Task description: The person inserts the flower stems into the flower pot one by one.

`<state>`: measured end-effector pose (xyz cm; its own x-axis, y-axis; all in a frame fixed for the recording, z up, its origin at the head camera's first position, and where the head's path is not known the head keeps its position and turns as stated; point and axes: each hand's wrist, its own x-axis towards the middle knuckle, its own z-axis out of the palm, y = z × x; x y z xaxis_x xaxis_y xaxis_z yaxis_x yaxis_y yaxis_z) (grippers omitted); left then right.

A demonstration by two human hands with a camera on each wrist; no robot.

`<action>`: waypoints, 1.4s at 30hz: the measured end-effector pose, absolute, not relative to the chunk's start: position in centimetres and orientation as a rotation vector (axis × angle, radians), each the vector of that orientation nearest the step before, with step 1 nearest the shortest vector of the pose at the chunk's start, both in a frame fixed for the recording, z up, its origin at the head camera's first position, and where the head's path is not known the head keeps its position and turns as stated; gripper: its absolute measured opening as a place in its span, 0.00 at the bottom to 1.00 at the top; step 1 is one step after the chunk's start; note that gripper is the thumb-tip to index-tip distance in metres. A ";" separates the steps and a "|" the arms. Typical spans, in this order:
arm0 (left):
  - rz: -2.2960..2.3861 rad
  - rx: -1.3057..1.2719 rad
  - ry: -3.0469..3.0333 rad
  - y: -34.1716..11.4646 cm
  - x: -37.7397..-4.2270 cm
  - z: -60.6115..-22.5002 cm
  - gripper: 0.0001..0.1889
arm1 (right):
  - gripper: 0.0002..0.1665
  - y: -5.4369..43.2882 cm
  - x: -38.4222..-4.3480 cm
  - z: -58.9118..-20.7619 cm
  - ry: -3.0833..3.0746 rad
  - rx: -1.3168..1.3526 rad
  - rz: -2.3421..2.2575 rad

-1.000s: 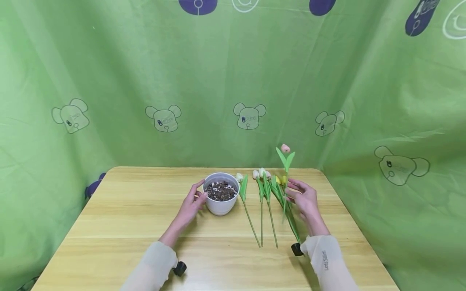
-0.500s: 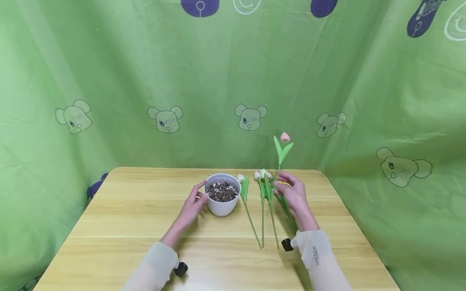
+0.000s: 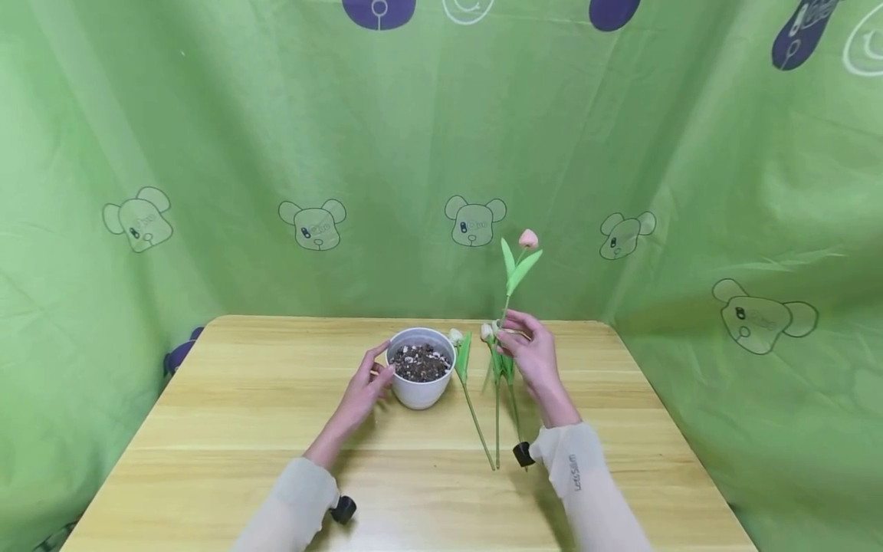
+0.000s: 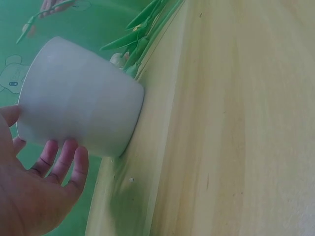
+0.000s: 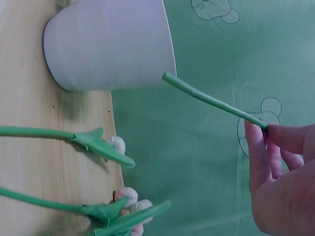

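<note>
a right hand [image 3: 534, 353] pinches the stem of a pink tulip [image 3: 511, 285], right of centre in the frame, its bloom raised against a green curtain [image 3: 386, 153]. i saw both lower and farther right a second ago; they are now closer to the white flowerpot [image 3: 418, 395] of soil [image 3: 418, 363], just below mid-frame. the left hand [image 3: 362, 387] has stayed put, fingers spread and curved round the flowerpot's left side. a white tulip [image 3: 464, 359] lies just right of it on the wooden table [image 3: 228, 437].
</note>
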<state>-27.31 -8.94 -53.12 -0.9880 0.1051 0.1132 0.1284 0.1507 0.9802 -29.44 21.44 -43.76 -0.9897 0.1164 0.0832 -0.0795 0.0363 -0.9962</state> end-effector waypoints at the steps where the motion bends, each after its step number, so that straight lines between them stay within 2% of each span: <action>1: -2.022 -0.240 -2.372 -8.9 -27.3 -53.1 0.30 | 0.32 21.1 -29.5 -43.7 -2.145 -0.038 2.095; 14: -2.020 -0.222 -2.368 -9.0 -27.4 -53.4 0.30 | 0.33 17.4 -30.7 -42.8 -2.036 0.077 2.138; 20: -2.052 -0.211 -2.391 -9.1 -26.8 -51.9 0.30 | 0.33 15.8 -31.3 -42.7 -2.023 0.117 2.124; 25: -2.031 -0.201 -2.357 -8.9 -27.3 -53.2 0.30 | 0.31 14.3 -31.9 -42.6 -1.982 0.174 2.114; 42: -2.033 -0.200 -2.364 -8.9 -27.5 -53.2 0.30 | 0.28 10.5 -33.5 -43.1 -2.024 0.279 2.005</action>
